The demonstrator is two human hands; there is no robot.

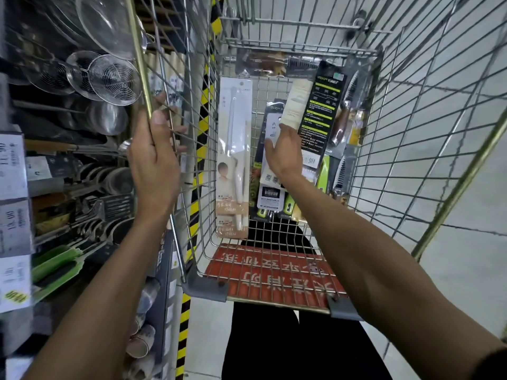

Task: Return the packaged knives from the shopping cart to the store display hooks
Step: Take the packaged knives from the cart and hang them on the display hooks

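A wire shopping cart (pixel 428 111) stands in front of me with several packaged knives on its floor. A white-carded knife (pixel 234 157) lies at the left. A black-carded pack (pixel 323 105) leans toward the far right, over more packs with green handles (pixel 323 171). My right hand (pixel 285 154) reaches into the cart and pinches a small cream-labelled pack (pixel 297 105), held upright above the pile. My left hand (pixel 153 157) grips the cart's left rim rail (pixel 140 58), thumb on top.
Store display on the left holds wire strainers (pixel 109 78), ladles, spatulas and price tags (pixel 11 165). A yellow-black striped floor edge (pixel 203 111) runs beside the cart. A red sign (pixel 274 272) sits on the cart's near flap. Tiled floor lies to the right.
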